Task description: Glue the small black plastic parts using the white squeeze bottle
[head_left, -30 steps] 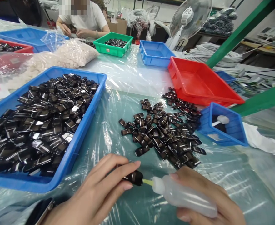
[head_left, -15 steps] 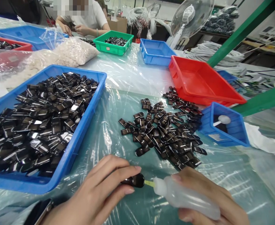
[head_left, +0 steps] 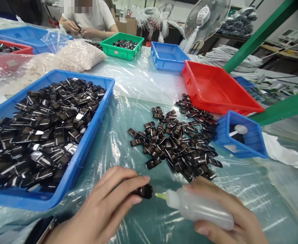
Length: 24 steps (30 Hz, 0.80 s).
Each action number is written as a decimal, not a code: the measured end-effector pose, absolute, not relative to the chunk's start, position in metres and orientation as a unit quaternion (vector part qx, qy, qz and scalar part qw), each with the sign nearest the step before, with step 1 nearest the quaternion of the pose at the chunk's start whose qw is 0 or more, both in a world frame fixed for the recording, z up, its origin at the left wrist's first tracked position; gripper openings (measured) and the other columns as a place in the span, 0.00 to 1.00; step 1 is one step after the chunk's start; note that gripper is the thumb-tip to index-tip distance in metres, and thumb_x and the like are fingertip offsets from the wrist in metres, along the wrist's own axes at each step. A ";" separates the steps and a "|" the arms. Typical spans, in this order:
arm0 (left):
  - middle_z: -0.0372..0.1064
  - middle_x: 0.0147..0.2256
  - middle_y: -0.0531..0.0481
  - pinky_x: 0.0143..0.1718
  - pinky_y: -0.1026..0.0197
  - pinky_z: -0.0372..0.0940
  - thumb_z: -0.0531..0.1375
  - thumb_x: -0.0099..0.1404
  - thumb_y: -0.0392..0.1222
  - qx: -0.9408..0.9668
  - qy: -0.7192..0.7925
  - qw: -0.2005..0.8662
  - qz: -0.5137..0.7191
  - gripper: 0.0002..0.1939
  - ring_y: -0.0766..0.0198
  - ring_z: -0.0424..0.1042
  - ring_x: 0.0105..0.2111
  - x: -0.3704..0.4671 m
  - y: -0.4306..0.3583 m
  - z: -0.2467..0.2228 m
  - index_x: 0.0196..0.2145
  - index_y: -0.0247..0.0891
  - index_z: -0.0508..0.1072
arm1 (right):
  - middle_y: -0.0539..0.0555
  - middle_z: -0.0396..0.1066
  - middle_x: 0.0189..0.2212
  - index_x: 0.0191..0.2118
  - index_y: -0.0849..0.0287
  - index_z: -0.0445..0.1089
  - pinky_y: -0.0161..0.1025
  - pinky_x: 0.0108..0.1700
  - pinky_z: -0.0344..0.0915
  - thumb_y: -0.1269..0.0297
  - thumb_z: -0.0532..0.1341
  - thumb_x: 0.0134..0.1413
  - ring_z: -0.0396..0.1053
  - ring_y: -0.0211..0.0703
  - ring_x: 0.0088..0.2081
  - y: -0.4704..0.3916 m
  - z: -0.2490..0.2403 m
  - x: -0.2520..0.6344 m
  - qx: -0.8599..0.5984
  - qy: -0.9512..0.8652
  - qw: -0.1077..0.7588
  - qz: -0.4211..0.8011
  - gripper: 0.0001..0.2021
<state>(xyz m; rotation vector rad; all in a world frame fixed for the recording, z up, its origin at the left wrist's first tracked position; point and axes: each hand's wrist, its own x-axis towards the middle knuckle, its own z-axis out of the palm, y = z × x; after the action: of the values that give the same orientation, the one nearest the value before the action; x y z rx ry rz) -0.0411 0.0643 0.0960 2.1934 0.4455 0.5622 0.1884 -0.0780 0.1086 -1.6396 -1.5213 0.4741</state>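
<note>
Between the thumb and fingers of my left hand (head_left: 115,200) is a small glossy black plastic piece (head_left: 146,191), its rounded end pointing right. My right hand (head_left: 222,203) is wrapped round a translucent squeeze bottle (head_left: 205,208) lying nearly level. The bottle's thin yellow-green tip (head_left: 161,196) points left at the black piece, with a small gap between them. Just beyond my hands, a loose pile of similar black pieces (head_left: 174,139) lies on the plastic-covered table (head_left: 128,112). The far part of the held piece is hidden by my fingers.
A blue tray (head_left: 88,149) heaped with black pieces stands at left. A red tray (head_left: 222,88) and a small blue bin (head_left: 240,145) holding a white scoop are at right. Farther back are a green tray (head_left: 121,52), a fan (head_left: 202,17) and a seated person (head_left: 98,20).
The bottle tip, which was touching or very near the black piece's end, is now slightly apart from it. My left hand has shifted a little left with the piece.
</note>
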 end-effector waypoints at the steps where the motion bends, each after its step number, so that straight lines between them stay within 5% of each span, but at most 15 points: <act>1: 0.66 0.47 0.48 0.45 0.60 0.64 0.47 0.75 0.41 0.860 0.199 0.411 0.227 0.15 0.59 0.67 0.47 -0.041 0.065 0.096 0.56 0.48 0.63 | 0.48 0.77 0.35 0.50 0.37 0.70 0.32 0.23 0.73 0.54 0.66 0.52 0.77 0.44 0.30 -0.080 0.107 0.190 -0.667 -0.589 0.418 0.183 0.18; 6: 0.68 0.48 0.51 0.45 0.60 0.66 0.50 0.74 0.42 0.800 0.304 0.446 0.261 0.12 0.59 0.67 0.50 -0.037 0.071 0.095 0.53 0.51 0.65 | 0.47 0.74 0.51 0.57 0.37 0.63 0.32 0.43 0.74 0.64 0.63 0.57 0.76 0.42 0.47 -0.076 0.100 0.185 -0.699 -0.511 0.432 0.254 0.24; 11: 0.71 0.43 0.55 0.44 0.62 0.65 0.49 0.75 0.45 0.754 0.334 0.496 0.273 0.11 0.64 0.71 0.44 -0.034 0.070 0.093 0.51 0.50 0.65 | 0.49 0.74 0.51 0.50 0.43 0.64 0.40 0.51 0.70 0.65 0.62 0.58 0.71 0.41 0.52 -0.053 0.089 0.164 -0.677 -0.484 0.463 0.305 0.16; 15: 0.72 0.39 0.53 0.42 0.60 0.64 0.47 0.75 0.45 0.739 0.317 0.526 0.276 0.11 0.63 0.71 0.42 -0.035 0.067 0.095 0.50 0.46 0.64 | 0.54 0.71 0.50 0.52 0.48 0.61 0.41 0.46 0.72 0.66 0.62 0.58 0.71 0.44 0.49 -0.046 0.081 0.157 -0.701 -0.508 0.454 0.209 0.18; 20: 0.72 0.40 0.52 0.40 0.60 0.66 0.47 0.75 0.43 0.731 0.307 0.533 0.296 0.10 0.61 0.71 0.43 -0.036 0.066 0.094 0.51 0.45 0.62 | 0.50 0.66 0.33 0.44 0.51 0.64 0.40 0.34 0.68 0.72 0.63 0.54 0.68 0.43 0.34 -0.065 0.083 0.148 -0.692 -0.538 0.481 -0.009 0.13; 24: 0.70 0.45 0.51 0.46 0.59 0.64 0.49 0.74 0.40 0.755 0.275 0.512 0.305 0.10 0.60 0.69 0.47 -0.036 0.066 0.092 0.50 0.46 0.65 | 0.51 0.72 0.26 0.54 0.58 0.64 0.37 0.26 0.70 0.74 0.54 0.62 0.71 0.41 0.25 -0.062 0.087 0.122 -0.649 -0.695 0.309 -0.012 0.15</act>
<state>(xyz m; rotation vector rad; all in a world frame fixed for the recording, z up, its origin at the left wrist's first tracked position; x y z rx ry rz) -0.0358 0.0660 0.0923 1.8152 0.6609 0.7338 0.1219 -0.0625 0.0865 -1.7144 -1.8378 -0.0305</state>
